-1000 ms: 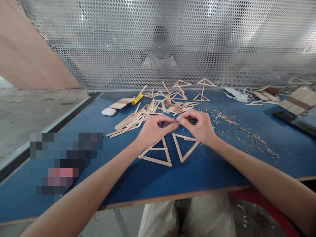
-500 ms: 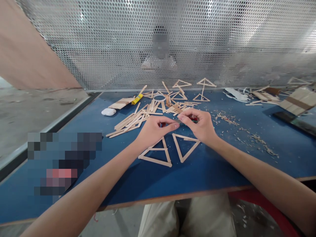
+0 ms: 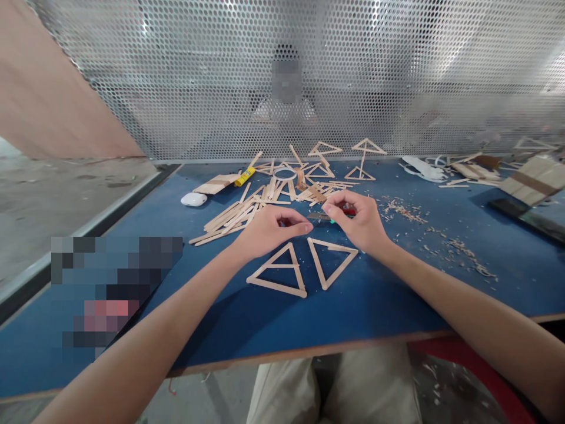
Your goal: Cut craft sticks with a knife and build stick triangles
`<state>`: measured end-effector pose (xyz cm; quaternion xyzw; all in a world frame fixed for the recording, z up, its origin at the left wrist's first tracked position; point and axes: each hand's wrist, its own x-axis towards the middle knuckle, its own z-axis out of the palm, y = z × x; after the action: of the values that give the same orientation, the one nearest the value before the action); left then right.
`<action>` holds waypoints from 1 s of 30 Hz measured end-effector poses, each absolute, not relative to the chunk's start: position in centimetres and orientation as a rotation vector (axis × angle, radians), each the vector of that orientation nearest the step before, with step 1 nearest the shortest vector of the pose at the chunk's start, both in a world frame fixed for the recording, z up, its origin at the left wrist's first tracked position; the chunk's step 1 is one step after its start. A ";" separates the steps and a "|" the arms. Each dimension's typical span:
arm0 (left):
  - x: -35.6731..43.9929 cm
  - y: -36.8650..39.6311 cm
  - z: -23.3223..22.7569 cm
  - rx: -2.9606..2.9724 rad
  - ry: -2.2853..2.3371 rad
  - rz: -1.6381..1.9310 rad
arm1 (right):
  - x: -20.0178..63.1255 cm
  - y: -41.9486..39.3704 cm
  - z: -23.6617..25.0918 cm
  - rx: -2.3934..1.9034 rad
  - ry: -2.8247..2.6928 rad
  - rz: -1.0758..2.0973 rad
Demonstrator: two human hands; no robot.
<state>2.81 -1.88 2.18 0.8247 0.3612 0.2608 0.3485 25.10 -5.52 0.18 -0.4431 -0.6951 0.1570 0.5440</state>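
Observation:
My left hand (image 3: 271,231) is above the middle of the blue table, its thumb and fingertips drawn together. Whatever it may pinch is too small to make out. Across a small gap my right hand (image 3: 356,219) has thumb and index finger closed, and I cannot make out anything between them. Beneath and behind the right hand lies a tool with red and green parts (image 3: 332,221) and a thin grey end, partly hidden. Nearer me, two triangles of craft sticks lie flat: a left triangle (image 3: 276,288) with a crossbar and a right triangle (image 3: 339,272) with a short stick along its top side.
Loose craft sticks (image 3: 229,215) are heaped behind my left hand, near a tape ring (image 3: 285,174), a yellow tube (image 3: 245,176) and a white case (image 3: 193,200). More stick frames (image 3: 362,167) stand farther back. Wood scraps (image 3: 468,253) litter the right side. A perforated metal screen (image 3: 198,88) closes the back.
My hands have moved slightly apart, the left one to the left and the right one a little up. More of the tool between them now shows. The triangles have stayed put.

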 end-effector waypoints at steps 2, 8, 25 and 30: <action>2.5 -1.6 2.2 2.159 0.946 0.634 | 25.3 -5.4 0.1 -1.063 -1.701 0.382; 1.5 -0.9 2.4 2.382 1.038 0.417 | 25.9 -5.2 0.0 -1.133 -1.809 0.353; 1.2 -0.6 1.6 2.670 1.257 0.303 | 26.2 -5.1 0.3 -1.170 -1.777 0.214; 1.7 -1.0 1.6 2.661 1.228 0.297 | 26.2 -5.1 0.3 -1.147 -1.815 0.229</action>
<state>1.68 -1.03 1.60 0.8990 0.4148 0.1003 0.0980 26.20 -5.12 0.35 -0.4686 -0.7410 0.0937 0.4717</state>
